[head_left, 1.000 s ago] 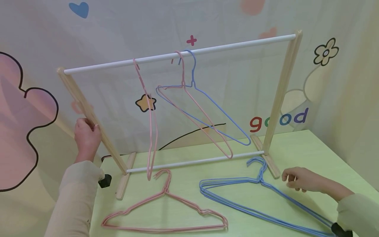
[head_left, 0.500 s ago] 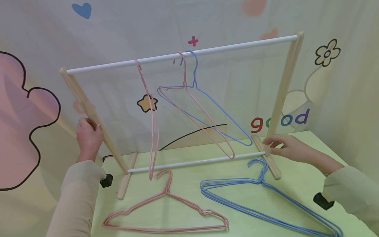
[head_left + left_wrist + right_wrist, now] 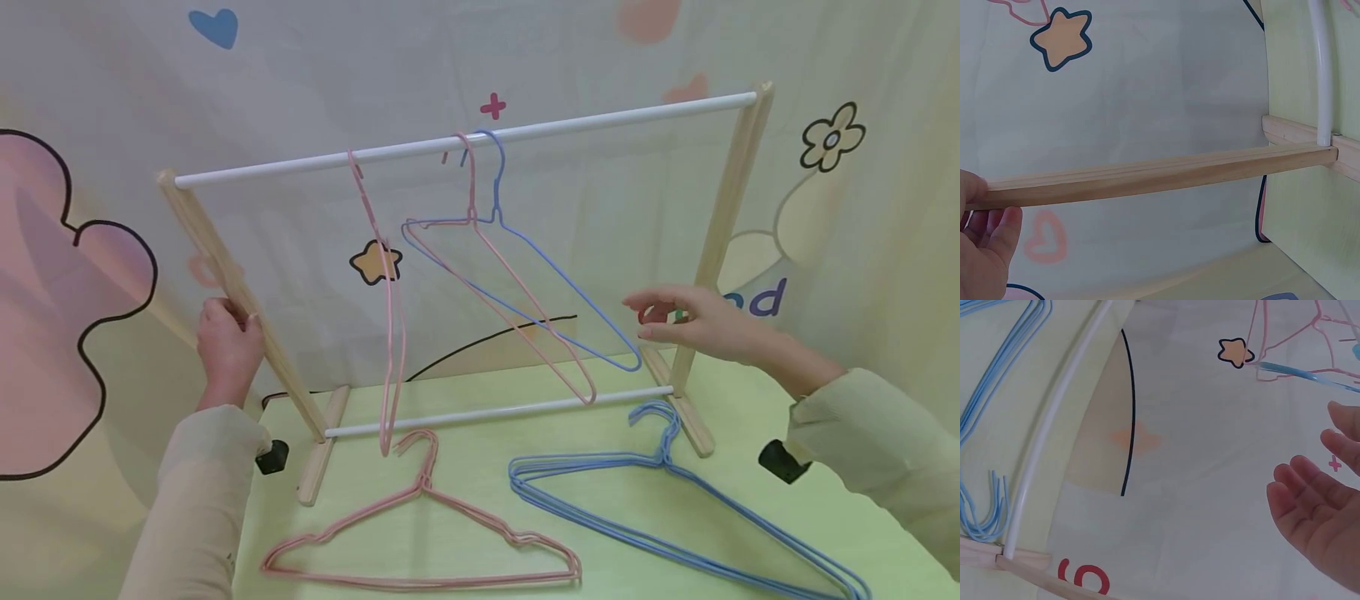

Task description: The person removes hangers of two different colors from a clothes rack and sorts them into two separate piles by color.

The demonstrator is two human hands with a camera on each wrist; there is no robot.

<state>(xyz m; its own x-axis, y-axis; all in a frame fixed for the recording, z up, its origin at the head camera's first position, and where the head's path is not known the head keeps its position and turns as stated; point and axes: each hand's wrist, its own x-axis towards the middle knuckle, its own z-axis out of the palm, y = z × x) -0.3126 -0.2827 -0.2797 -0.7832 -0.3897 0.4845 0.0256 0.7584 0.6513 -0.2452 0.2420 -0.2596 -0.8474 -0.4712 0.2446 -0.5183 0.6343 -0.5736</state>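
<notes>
My left hand [image 3: 231, 346] grips the left wooden post [image 3: 217, 250] of a small clothes rack; the left wrist view shows fingers and thumb around the post [image 3: 1166, 178]. My right hand [image 3: 697, 321] hovers before the right post [image 3: 723, 217], fingers loosely bent, nothing in it; the right wrist view shows this hand [image 3: 1316, 512] with thumb and fingers apart. Nearest to it is the lower corner of a blue hanger [image 3: 570, 283] hooked on the white top bar [image 3: 600, 120]. Two pink hangers hang left of it: one pink hanger [image 3: 525, 296] overlaps the blue one, another pink hanger [image 3: 388, 333] hangs edge-on.
Several pink hangers [image 3: 420, 579] lie stacked on the green table [image 3: 480, 517] at front left. Several blue hangers [image 3: 600, 521] lie stacked at front right, hooks near the rack's right foot [image 3: 693, 425]. A white lower bar [image 3: 495, 412] joins the posts. A printed curtain [image 3: 315, 275] hangs behind.
My right hand has risen from beside the stacked blue hangers, past the right post's base, up and left toward the hanging blue hanger. The left hand keeps its hold on the post.
</notes>
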